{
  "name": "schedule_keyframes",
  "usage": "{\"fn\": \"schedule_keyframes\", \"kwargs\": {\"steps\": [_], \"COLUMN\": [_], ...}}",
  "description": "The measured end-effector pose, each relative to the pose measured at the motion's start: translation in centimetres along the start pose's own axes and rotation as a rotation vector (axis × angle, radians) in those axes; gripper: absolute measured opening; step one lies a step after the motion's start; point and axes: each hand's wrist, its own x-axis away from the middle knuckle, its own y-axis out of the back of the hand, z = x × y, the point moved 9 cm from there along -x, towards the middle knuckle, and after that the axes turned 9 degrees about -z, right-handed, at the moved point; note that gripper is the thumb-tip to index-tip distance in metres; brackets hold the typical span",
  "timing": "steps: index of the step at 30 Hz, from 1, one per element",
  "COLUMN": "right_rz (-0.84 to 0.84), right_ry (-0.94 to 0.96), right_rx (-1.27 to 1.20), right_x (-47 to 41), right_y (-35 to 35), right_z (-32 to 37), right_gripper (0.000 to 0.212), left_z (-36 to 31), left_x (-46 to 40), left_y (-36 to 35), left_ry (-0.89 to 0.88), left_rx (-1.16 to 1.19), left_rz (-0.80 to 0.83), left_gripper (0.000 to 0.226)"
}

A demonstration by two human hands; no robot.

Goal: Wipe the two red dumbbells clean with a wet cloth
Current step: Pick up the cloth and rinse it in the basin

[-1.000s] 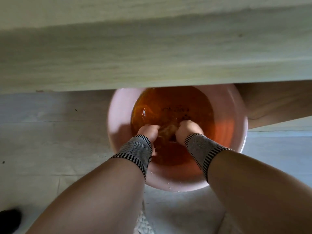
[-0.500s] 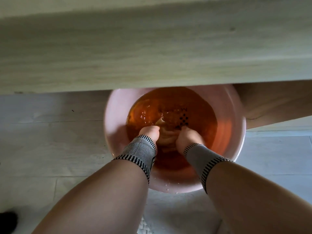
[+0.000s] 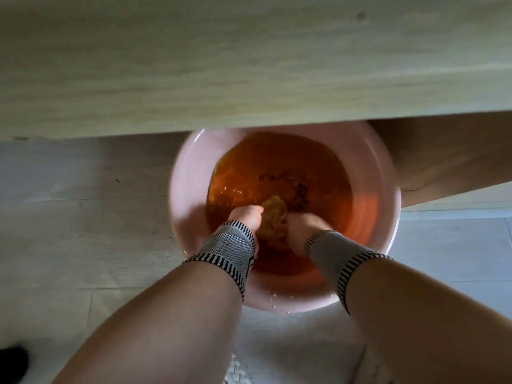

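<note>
A pink basin (image 3: 188, 184) holding brownish-orange water stands on the floor, partly under a table edge. A bunched, pale yellowish cloth (image 3: 274, 214) sits at the water surface between my hands. My left hand (image 3: 246, 217) grips its left side and my right hand (image 3: 303, 225) grips its right side, both dipped in the basin. Grey knit wrist bands with striped edges cover both wrists. No dumbbells are in view.
A light wooden tabletop (image 3: 249, 65) fills the upper half and overhangs the basin's far rim. A wooden table leg (image 3: 443, 156) stands to the basin's right. Pale floor tiles (image 3: 83, 217) surround the basin. A dark shoe (image 3: 12, 361) shows at bottom left.
The cloth has been gathered from spread under water into a bunch raised to the surface between my hands. The hands moved closer onto it.
</note>
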Motion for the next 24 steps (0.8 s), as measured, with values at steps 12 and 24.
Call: {"fn": "schedule_keyframes", "kwargs": {"steps": [12, 24], "right_rz": [-0.118, 0.004], "right_ry": [0.111, 0.107], "right_rx": [-0.348, 0.002], "right_x": [2.3, -0.2], "right_y": [2.1, 1.3], "right_z": [4.6, 3.5], "right_gripper": [0.059, 0.039], "left_z": [0.3, 0.9], "left_x": [2.9, 2.5], "left_y": [-2.7, -2.9], "left_ry": [0.197, 0.116], "left_rx": [0.482, 0.185], "left_rz": [0.342, 0.301], "left_gripper": [0.023, 0.056]}}
